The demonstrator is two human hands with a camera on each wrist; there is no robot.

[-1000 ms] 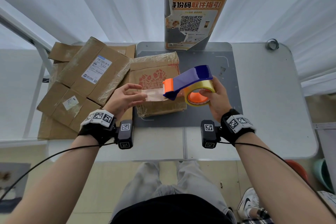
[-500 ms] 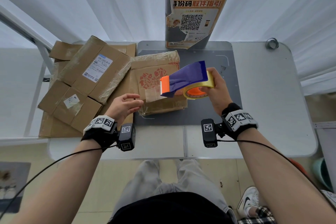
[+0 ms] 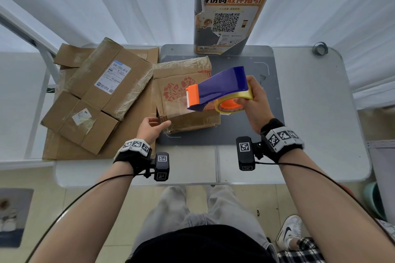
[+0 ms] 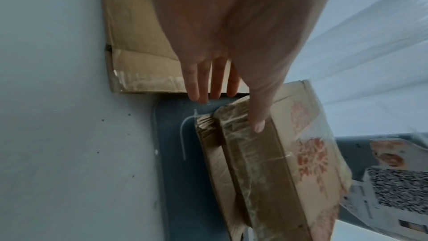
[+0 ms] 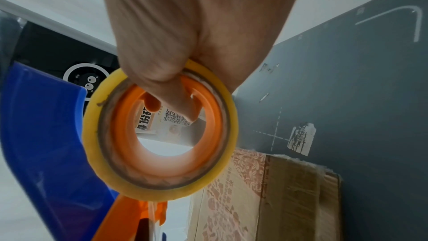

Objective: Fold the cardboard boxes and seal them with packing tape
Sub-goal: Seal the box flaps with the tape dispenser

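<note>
A flat cardboard box with red print lies on the dark mat. My right hand grips a blue tape dispenser with an orange cutter, held just above the box. The thumb hooks through the orange core of the yellow tape roll. A clear strip of tape runs from the cutter down to the box's near edge. My left hand is at the box's near left corner. Its thumb lies flat on the taped top edge of the box, and its straight fingers reach down beside it.
A pile of flattened cardboard boxes with shipping labels covers the table's left side. A grey kiosk column with a QR poster stands behind the mat. A small roll sits at the far right corner of the white table.
My left hand let go of the tape end beside the cutter and dropped to the box's near left corner. The dispenser shifted a little away and to the right, tilting its cutter down.
</note>
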